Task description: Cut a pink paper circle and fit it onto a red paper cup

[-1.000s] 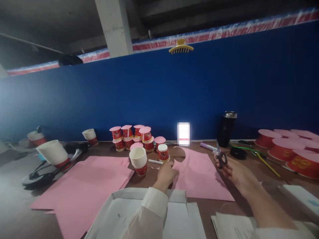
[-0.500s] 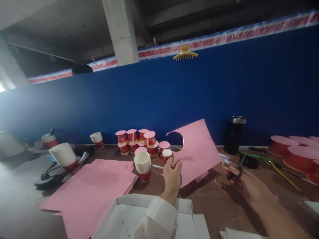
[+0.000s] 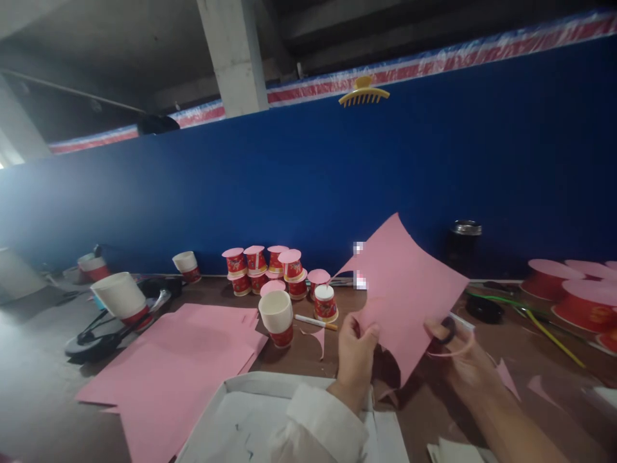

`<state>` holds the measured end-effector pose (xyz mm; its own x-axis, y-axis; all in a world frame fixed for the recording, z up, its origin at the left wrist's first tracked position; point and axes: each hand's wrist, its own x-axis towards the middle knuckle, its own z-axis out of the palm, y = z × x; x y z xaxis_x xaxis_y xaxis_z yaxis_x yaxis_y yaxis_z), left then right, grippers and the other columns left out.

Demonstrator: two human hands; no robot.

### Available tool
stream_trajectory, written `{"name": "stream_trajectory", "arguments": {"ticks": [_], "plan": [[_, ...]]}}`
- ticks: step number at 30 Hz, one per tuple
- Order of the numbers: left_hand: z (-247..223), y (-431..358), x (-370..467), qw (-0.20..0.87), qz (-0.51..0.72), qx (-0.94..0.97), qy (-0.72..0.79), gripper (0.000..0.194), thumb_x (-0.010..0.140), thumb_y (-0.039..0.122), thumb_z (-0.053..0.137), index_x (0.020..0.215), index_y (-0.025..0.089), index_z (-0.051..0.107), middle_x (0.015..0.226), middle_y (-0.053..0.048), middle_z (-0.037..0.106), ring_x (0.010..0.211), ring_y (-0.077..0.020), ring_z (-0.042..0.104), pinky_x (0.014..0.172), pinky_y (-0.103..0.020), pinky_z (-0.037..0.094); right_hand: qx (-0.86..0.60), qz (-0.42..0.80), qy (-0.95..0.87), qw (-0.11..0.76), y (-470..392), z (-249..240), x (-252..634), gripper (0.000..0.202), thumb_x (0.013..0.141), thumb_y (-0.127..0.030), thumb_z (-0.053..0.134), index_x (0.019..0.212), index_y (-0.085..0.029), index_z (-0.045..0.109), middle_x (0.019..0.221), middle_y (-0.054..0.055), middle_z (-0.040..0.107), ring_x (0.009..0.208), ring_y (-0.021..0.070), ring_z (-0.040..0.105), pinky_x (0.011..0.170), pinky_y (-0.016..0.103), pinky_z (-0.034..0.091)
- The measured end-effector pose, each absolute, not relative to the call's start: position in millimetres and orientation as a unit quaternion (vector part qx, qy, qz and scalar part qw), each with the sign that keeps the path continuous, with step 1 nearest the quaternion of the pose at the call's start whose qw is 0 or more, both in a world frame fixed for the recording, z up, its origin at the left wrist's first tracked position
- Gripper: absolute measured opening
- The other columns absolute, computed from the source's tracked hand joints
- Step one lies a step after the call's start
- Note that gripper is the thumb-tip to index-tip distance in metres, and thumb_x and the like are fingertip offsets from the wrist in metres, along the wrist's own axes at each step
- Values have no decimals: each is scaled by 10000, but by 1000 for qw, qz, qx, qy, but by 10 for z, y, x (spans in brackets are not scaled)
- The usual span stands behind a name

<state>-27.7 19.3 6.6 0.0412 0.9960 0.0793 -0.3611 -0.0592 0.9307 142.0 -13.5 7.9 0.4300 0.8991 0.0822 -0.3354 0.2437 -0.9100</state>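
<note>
A pink paper sheet (image 3: 409, 276) with curved cut-outs along its edges stands tilted up in front of me. My left hand (image 3: 357, 350) pinches its lower left edge between thumb and fingers. My right hand (image 3: 457, 360) is closed round the scissors (image 3: 446, 329), whose black handle loop shows, and its fingertips meet the sheet's right edge. The blades are mostly hidden. A thin pink strip curls beside that hand. Just behind my left hand, an upside-down red cup (image 3: 326, 308) with a white base stands near a white pen (image 3: 315, 321).
Several red cups with pink discs (image 3: 292, 267) are stacked by the blue partition (image 3: 241, 186). White-and-red cups (image 3: 277, 315) and pink sheets (image 3: 178, 360) lie left. A white box (image 3: 241, 411) sits in front. Right are a dark bottle (image 3: 465, 247) and larger red cups (image 3: 578, 296).
My left hand has moved right, away from the small red cup. The pink sheet has turned and shifted right, and my right hand now meets its edge.
</note>
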Motion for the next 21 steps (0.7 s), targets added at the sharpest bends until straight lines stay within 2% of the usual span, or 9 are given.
{"name": "stream_trajectory", "arguments": {"ticks": [2,3,5,6,7,9,11,15,21], "plan": [[27,220,-263,619,563,426,344,326,656,318,862,849,168,647,736,12,626,682,-120,527,676,-245,435,-436,426,-314,728,-153,128,1518,399,585,-367,936,914,-291,724,965,21,796,815,265,760,663,354,645],[8,239,-262,643,555,415,327,382,631,330,884,889,170,652,719,23,617,649,-110,516,654,-240,424,-438,422,-317,727,-168,150,1573,381,601,-365,935,914,-286,733,949,13,791,802,247,753,669,341,640],[-17,278,-277,710,519,373,295,558,583,378,924,1032,179,660,679,46,592,571,-97,484,590,-236,390,-453,411,-316,726,-208,185,1681,366,572,-370,953,855,-275,740,825,-12,760,684,201,714,610,304,619],[-21,295,-291,745,501,347,271,594,569,398,933,1049,172,666,726,23,627,592,-102,520,593,-234,400,-460,412,-317,720,-228,196,1729,376,546,-361,966,834,-269,743,769,-21,738,629,180,687,579,287,605],[-18,310,-310,777,480,322,247,586,576,430,930,1032,165,675,777,-4,654,624,-110,555,600,-235,412,-467,415,-318,714,-247,203,1773,393,528,-356,974,837,-267,749,733,-26,721,592,165,664,555,273,592],[1,330,-350,811,461,273,235,525,535,471,944,844,159,656,734,-10,635,621,-110,563,571,-223,401,-477,422,-323,700,-277,204,1841,440,494,-344,990,863,-263,764,709,-25,710,562,149,645,529,248,573],[25,338,-382,808,480,247,237,510,483,426,974,716,163,604,671,6,608,601,-91,551,575,-207,406,-484,424,-326,692,-295,193,1881,462,476,-339,1001,866,-256,769,712,-20,715,561,136,643,513,219,550],[39,326,-399,798,460,288,261,496,475,415,981,677,157,609,592,24,561,528,-75,496,511,-208,352,-492,431,-327,681,-311,162,1885,507,429,-294,1007,874,-268,763,732,-35,719,558,123,635,495,202,520],[-15,303,-407,751,418,339,383,560,566,591,935,591,190,544,486,29,490,467,-93,451,466,-238,322,-531,410,-313,672,-333,187,1753,558,405,-263,968,927,-273,771,744,-10,734,540,154,632,450,230,484]]}}
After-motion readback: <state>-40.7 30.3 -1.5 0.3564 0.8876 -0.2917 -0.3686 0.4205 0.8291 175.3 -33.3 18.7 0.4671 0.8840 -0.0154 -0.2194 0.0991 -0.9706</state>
